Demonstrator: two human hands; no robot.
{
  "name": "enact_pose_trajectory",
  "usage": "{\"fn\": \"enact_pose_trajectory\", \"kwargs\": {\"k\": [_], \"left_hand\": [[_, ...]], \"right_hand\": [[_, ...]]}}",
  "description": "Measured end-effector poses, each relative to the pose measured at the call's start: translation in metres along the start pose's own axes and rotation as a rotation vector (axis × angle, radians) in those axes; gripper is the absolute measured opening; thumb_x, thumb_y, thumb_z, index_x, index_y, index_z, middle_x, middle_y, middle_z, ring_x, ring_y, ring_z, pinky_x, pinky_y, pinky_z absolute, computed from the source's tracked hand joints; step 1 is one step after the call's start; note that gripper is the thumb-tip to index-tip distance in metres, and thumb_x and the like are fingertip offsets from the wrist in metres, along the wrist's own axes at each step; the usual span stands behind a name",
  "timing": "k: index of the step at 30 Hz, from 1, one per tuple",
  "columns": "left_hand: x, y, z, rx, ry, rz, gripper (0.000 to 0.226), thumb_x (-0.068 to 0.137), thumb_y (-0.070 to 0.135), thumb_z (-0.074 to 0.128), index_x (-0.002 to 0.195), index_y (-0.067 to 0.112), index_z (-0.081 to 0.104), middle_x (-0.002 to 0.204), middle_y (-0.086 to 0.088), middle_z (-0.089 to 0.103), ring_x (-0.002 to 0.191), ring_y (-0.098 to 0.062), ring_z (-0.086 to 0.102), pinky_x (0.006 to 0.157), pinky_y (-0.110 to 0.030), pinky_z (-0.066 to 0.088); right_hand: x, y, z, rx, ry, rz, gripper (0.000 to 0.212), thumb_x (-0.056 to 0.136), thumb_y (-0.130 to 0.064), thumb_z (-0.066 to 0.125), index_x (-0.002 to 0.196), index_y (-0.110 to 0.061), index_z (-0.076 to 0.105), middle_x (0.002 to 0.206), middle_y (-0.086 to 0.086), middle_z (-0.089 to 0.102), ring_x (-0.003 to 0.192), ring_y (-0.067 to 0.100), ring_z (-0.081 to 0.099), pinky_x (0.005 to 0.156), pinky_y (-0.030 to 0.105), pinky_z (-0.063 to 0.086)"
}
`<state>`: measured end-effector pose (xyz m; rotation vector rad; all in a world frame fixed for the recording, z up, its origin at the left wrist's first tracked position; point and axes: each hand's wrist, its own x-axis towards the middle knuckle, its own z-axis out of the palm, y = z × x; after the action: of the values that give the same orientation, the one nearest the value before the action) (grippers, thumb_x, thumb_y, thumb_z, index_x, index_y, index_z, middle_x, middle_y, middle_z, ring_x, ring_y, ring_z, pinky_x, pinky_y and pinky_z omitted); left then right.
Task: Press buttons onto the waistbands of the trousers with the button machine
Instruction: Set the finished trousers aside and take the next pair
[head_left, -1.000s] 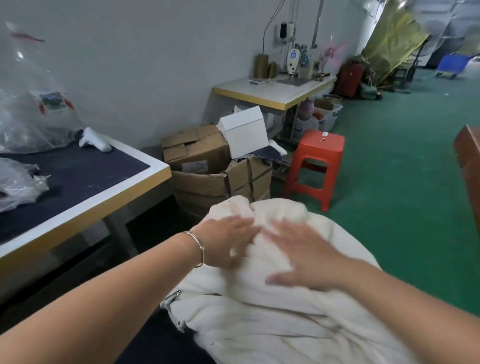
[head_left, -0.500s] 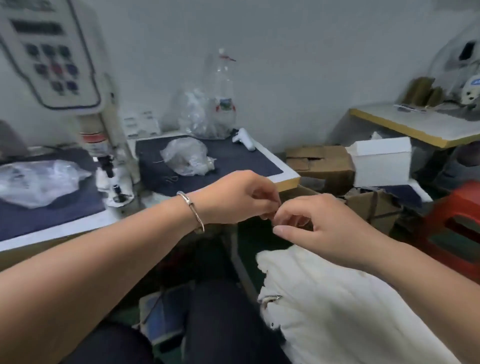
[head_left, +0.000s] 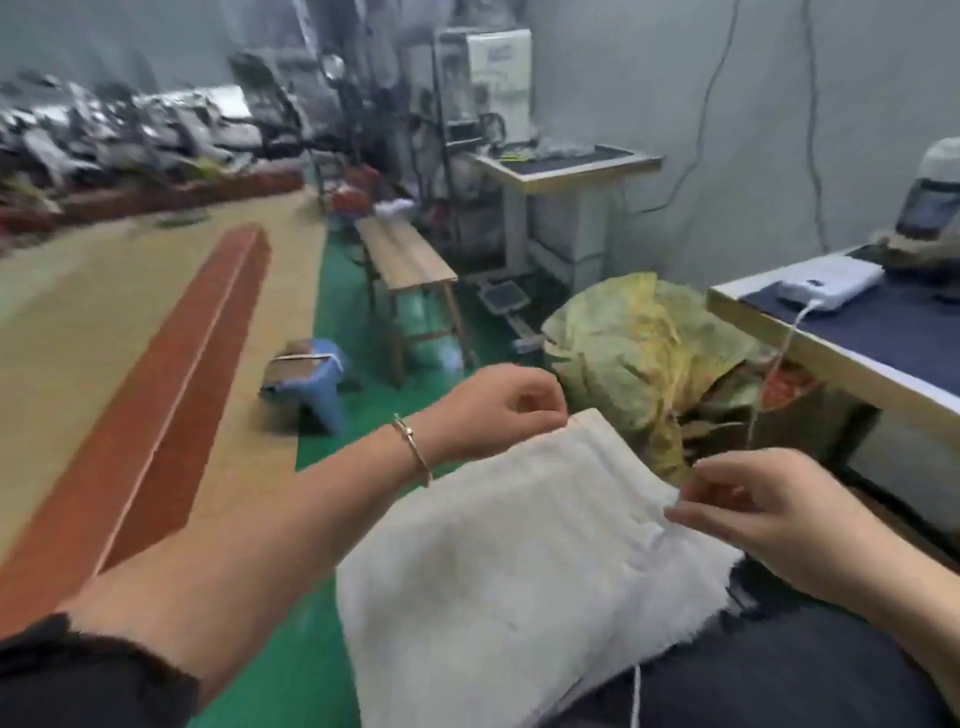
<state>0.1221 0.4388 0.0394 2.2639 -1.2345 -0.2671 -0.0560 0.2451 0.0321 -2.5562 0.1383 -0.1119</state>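
White trousers (head_left: 519, 561): a folded cream-white garment lies across the person's lap, its upper edge stretched between both hands. A white cord (head_left: 635, 696) hangs from its lower edge at the bottom of the view.

Left hand (head_left: 498, 410): fingers curled, pinching the far upper corner of the trousers between thumb and fingertips. A thin metal bangle (head_left: 413, 449) sits on that wrist.

Right hand (head_left: 758, 509): thumb and forefinger pinch the near upper corner of the trousers; the remaining fingers are loosely extended. The view is blurred, so the exact grip point is not sharp.

Surroundings: just beyond the trousers sits a crumpled yellow-green sack (head_left: 644, 353) on the green floor (head_left: 363, 405). To the right, a counter (head_left: 831, 358) with a dark blue top and pale edge carries a white device (head_left: 826, 283) near its far corner; a white cable (head_left: 779, 358) runs from it over the counter's edge. A machine with a screen (head_left: 930, 202) stands at the counter's far right. Further back, a wooden bench (head_left: 405, 254), a small blue stool (head_left: 317, 379) and a second work table (head_left: 571, 166) with a white machine (head_left: 493, 93) behind it stand against the grey wall. A red-brown beam (head_left: 171, 400) lies on a tan surface at left.
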Motion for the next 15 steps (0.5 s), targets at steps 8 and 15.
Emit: {"fn": "enact_pose_trajectory", "kwargs": {"k": [8, 15], "left_hand": [[-0.087, -0.116, 0.084, 0.242, -0.077, -0.567, 0.091, 0.077, 0.067, 0.063, 0.148, 0.022, 0.027, 0.147, 0.002, 0.035, 0.137, -0.021, 0.031, 0.111, -0.039, 0.033], [-0.048, -0.115, 0.091, 0.373, -0.054, -0.565, 0.103, 0.061, 0.073, 0.070, 0.143, 0.026, 0.029, 0.131, -0.001, 0.042, 0.127, -0.023, 0.038, 0.099, -0.039, 0.038]], "right_hand": [[0.046, 0.037, 0.126, -0.340, -0.038, 0.293, 0.108, 0.065, -0.075, 0.065, 0.146, -0.021, 0.018, 0.142, -0.002, 0.037, 0.130, 0.020, 0.038, 0.103, 0.039, 0.038], [0.042, 0.049, 0.130, -0.336, 0.017, 0.443, 0.131, 0.051, -0.085, 0.063, 0.149, -0.020, 0.006, 0.129, 0.000, 0.042, 0.120, 0.022, 0.040, 0.094, 0.042, 0.042]]}}
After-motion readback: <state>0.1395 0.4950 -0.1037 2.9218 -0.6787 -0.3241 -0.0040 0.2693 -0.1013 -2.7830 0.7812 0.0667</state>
